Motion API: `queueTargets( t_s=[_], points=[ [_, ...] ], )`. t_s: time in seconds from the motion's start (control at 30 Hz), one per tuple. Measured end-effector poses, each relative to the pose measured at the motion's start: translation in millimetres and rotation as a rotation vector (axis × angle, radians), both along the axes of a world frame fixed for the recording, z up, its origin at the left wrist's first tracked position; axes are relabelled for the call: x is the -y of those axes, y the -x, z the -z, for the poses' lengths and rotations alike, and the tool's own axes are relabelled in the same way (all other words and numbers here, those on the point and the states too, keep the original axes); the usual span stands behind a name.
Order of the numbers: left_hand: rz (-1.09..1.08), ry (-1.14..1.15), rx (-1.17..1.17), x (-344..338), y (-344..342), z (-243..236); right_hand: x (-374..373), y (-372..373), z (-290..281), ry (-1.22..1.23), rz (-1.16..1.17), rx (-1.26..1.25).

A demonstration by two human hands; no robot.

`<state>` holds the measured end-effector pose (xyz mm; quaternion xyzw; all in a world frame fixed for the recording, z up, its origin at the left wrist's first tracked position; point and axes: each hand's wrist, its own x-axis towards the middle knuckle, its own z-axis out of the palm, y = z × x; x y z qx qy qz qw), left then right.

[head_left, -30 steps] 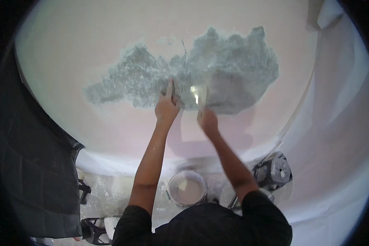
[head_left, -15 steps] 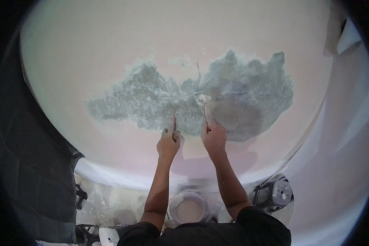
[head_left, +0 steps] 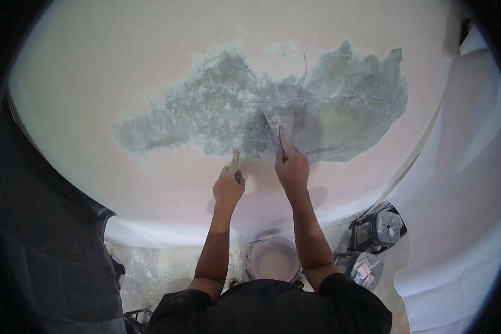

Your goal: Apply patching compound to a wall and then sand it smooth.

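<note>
My right hand (head_left: 293, 167) is closed around a putty knife (head_left: 280, 114), its index finger stretched along the tool. The knife's widening blade lies against the grey patch (head_left: 356, 119) on a large pale surface (head_left: 150, 55). To its left is my left hand (head_left: 229, 183), at the lower edge of the patch. Its index finger points up and the other fingers are curled; a small dark bit shows between them, but what it is cannot be made out. A thin crack-like line runs across the patch, with another rising above the blade.
Below, a round bucket (head_left: 274, 260) with pale contents stands between my forearms. Dark stools (head_left: 381, 229) sit at right, one with small items on top. Dark sheeting (head_left: 44, 239) hangs at left, white sheeting (head_left: 456, 211) at right. The floor (head_left: 161, 267) is spattered with white.
The view has shifted, so the patch sits higher. The white lump near the knife's tip no longer shows, and the blade now lies broad side in view. The left hand sits lower against the patch.
</note>
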<state>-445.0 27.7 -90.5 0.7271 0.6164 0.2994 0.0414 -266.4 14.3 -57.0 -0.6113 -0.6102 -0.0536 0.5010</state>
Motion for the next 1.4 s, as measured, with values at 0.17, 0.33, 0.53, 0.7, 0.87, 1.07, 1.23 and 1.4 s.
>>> queueTargets(
  t_s=[0.17,0.33,0.53,0.7,0.87,1.07,1.23,1.4],
  points=[
    [0.012,0.013,0.018,0,5,4,-4,17,73,0.018,-0.002,-0.019],
    [0.012,0.037,0.077,3,3,6,24,24,43,0.077,-0.116,-0.122],
    [-0.032,0.024,0.104,3,-8,8,-2,26,39,0.029,-0.140,0.014],
    [0.183,0.505,0.974,16,10,24,41,38,65,0.185,-0.337,-0.117],
    [0.537,0.710,1.794,51,-19,20,67,45,56,0.324,-0.412,-0.276],
    [0.699,0.641,1.519,63,-12,36,89,44,49,0.227,-0.524,-0.240],
    [0.615,0.568,1.957,71,-20,46,93,7,44,0.677,-1.088,-0.756],
    [0.769,0.502,2.025,80,-25,27,86,-6,84,0.549,-1.156,-0.887]
  ],
)
